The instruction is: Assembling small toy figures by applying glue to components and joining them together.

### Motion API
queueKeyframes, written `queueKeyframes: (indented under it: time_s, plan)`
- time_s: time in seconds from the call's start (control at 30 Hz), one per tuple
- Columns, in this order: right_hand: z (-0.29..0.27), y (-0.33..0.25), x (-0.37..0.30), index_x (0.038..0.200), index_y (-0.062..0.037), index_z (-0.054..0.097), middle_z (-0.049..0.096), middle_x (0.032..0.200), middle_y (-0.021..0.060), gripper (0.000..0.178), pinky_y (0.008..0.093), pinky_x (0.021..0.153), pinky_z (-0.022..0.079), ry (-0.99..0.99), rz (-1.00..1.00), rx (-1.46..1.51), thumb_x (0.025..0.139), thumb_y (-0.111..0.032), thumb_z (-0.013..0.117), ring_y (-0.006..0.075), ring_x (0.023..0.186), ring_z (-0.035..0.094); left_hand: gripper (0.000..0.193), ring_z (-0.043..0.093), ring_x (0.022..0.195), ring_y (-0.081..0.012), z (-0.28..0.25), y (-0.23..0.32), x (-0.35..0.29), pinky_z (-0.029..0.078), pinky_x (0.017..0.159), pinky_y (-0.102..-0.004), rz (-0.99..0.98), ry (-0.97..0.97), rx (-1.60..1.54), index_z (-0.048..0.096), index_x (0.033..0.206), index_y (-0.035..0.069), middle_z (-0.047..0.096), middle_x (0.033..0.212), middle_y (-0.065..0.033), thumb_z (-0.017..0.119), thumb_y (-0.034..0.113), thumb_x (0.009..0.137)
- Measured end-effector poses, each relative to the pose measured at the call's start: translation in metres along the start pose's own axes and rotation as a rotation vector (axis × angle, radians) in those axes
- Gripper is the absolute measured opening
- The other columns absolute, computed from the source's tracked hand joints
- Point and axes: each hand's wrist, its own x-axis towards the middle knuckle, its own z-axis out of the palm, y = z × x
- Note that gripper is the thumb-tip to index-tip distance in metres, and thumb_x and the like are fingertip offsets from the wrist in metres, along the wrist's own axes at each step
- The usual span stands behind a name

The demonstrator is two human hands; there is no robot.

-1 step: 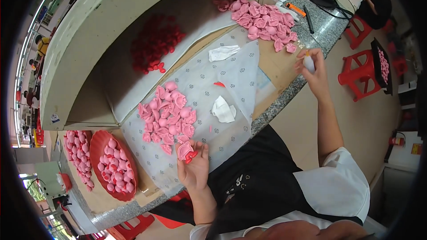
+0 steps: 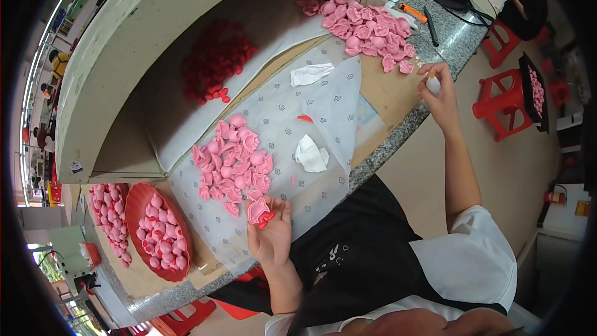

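We observe a pale floor [image 2: 413,205]; a granite-edged bench [image 2: 382,152]; a cream hood [image 2: 124,62]; a motif-printed sheet [image 2: 283,149]; the left hand [image 2: 273,236] — fingers bent, gripping a pink piece [image 2: 257,210] above the sheet; the right hand [image 2: 444,101] — fingers curled round a white bottle [image 2: 434,86]; an illegible hood label [image 2: 76,166].

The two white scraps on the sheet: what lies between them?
In the head view, a small red piece lies between the upper scrap and the lower scrap, on the patterned sheet.

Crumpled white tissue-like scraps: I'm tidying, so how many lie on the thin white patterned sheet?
2: one scrap right of the nearer pile of pink petal-edged pieces, another scrap higher up the sheet. More may be hidden under the pile.
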Motion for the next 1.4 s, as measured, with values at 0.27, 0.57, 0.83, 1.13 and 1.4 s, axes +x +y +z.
queueKeyframes:
  time_s: [0.27, 0.57, 0.83, 1.13, 1.4]
  plan:
    - [0.022, -0.009, 0.029, 0.091, -0.0036, 0.051, 0.056, 0.087, 0.0065, 0.023, 0.0257, 0.069, 0.041, -0.159, 0.021, -0.391, 0.069, -0.001, 0.058, 0.0131, 0.082, 0.054, 0.036, 0.042, 0.103, -0.0256, 0.006, -0.001, 0.000, 0.025, 0.094, -0.0415, 0.017, 0.030, 0.077, 0.043, 0.115, 0.019, 0.046, 0.115, -0.0092, 0.048, 0.029, 0.080]
    - [0.116, -0.123, -0.033, 0.091, -0.0027, 0.052, 0.053, 0.080, 0.0049, 0.029, 0.0265, 0.067, 0.041, -0.949, -0.033, 0.309, 0.063, 0.002, 0.058, 0.0166, 0.074, 0.053, 0.039, 0.043, 0.104, -0.0273, -0.005, 0.012, 0.003, 0.027, 0.094, -0.0414, 0.101, 0.044, -0.151, 0.041, 0.117, 0.015, 0.044, 0.115, -0.0145, 0.047, 0.026, 0.080]
    - [0.149, -0.125, -0.060, 0.090, -0.0009, 0.055, 0.056, 0.087, 0.0097, 0.033, 0.0312, 0.072, 0.042, -0.962, -0.223, 0.005, 0.058, 0.002, 0.059, 0.0254, 0.082, 0.054, 0.042, 0.043, 0.104, -0.0291, -0.011, 0.031, -0.013, 0.029, 0.093, -0.0399, 0.204, 0.018, -0.150, 0.039, 0.118, 0.010, 0.043, 0.114, -0.0192, 0.049, 0.023, 0.079]
    - [0.150, -0.168, -0.074, 0.090, -0.0034, 0.059, 0.055, 0.091, 0.0122, 0.034, 0.0248, 0.063, 0.040, -0.828, -0.268, 0.336, 0.059, -0.011, 0.070, 0.0171, 0.072, 0.053, 0.037, 0.045, 0.103, -0.0201, -0.001, 0.011, -0.006, 0.033, 0.090, -0.0338, -0.089, -0.085, -0.153, 0.038, 0.117, 0.006, 0.047, 0.110, -0.0112, 0.046, 0.016, 0.083]
    - [0.154, -0.160, -0.072, 0.088, -0.0046, 0.062, 0.048, 0.102, 0.0111, 0.036, 0.0191, 0.051, 0.034, -0.846, -0.349, 0.287, 0.056, -0.017, 0.072, 0.0072, 0.056, 0.035, 0.038, 0.044, 0.103, -0.0148, 0.005, 0.008, -0.005, 0.034, 0.089, -0.0308, -0.160, -0.129, -0.113, 0.036, 0.119, 0.005, 0.047, 0.108, -0.0063, 0.045, 0.013, 0.084]
